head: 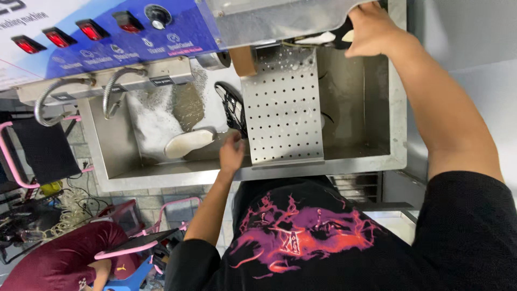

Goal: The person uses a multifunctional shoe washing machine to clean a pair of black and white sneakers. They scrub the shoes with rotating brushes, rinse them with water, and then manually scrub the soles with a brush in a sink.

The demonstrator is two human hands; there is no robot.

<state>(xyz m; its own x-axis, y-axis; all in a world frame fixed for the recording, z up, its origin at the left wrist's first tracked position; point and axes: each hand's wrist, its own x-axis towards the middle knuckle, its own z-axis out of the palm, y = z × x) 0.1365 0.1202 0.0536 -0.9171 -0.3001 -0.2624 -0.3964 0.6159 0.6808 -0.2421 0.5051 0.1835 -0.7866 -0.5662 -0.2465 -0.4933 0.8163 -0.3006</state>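
L hand (232, 152) is at the front edge of the steel sink (396, 108), near the middle, fingers curled loosely and pointing into the basin; it holds nothing. Fingertips are just beside the lower L corner of the perforated metal plate (283, 108); can't tell if they touch it. R hand (370, 28) is up at the back R corner of the sink, under the tilted steel lid (269, 19) of the machine, fingers bent over smth pale; grip partly hidden, so can't tell what it has hold of or how firmly.

Perforated plate leans upright in the basin centre, wet, w/ suds on its top part. Behind it, a black mesh item (234, 110) sits against the plate's L edge. L part of the basin holds white foam (153, 121) and a light-coloured shoe (188, 143) lying sole toward the front edge. Two pale pieces (318, 39) show at the back edge by the R hand.

Above the sink's back L edge: blue control panel (124, 37) w/ red rocker switches (89, 29) and a black knob (157, 16). Two flexible metal hoses (116, 86) hang from the panel's underside over the L rim.

Floor to the L: pink-framed chair (32, 151), tangled cables (70, 210), another person in a maroon top (59, 258) at the lower L corner
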